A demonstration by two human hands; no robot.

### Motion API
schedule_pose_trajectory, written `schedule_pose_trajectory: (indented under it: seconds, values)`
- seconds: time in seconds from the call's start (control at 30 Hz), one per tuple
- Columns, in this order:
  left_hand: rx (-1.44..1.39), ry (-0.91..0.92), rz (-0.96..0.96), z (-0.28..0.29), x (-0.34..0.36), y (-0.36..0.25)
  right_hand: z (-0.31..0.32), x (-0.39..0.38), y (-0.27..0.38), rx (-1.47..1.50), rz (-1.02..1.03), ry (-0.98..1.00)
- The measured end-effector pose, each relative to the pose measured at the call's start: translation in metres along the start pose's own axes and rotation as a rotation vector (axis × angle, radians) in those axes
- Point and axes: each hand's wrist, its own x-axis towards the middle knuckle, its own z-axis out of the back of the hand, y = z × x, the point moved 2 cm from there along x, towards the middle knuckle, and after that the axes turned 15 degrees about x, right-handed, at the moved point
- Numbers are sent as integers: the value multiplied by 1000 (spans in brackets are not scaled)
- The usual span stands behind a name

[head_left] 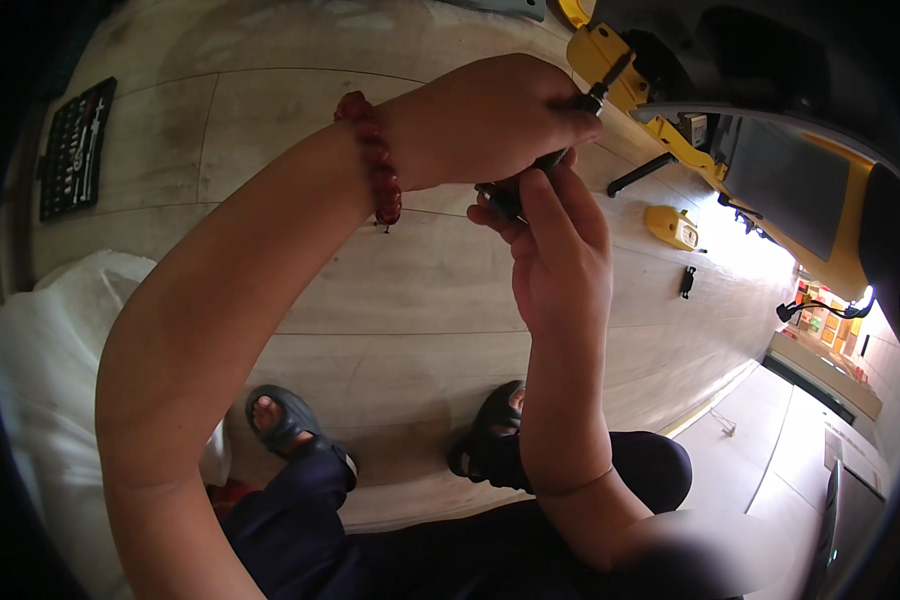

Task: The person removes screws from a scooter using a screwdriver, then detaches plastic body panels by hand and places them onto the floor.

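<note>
My left hand [510,115], with a red bead bracelet [375,155] at the wrist, is closed on a thin dark tool [597,100], like a screwdriver, with a shiny collar and a shaft pointing up to the right. Just below it, my right hand [550,225] has its fingers curled round a small black object [500,200], partly hidden, that meets the lower end of the tool. Both hands are close together in front of a yellow-and-black machine [780,190] at the upper right.
An open black tool case [75,150] lies on the wooden floor [270,150] at left, above white sheeting [50,380]. A yellow part [673,228] and a small black piece [688,282] lie at right, near a dangling cable [825,310]. My sandalled feet [285,425] are below.
</note>
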Motion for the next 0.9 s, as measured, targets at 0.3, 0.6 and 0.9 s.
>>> schedule_pose_trajectory:
  seconds: [0.3,0.6,0.9]
  values:
    - [-76,-12,89,0,6,6,2,10,-3,-27,-10,-38]
    - [-39,-19,140,-4,18,16,0,25,-10,51,-20,-66]
    - [42,-116,50,-5,24,15,4,32,-8,26,2,-33]
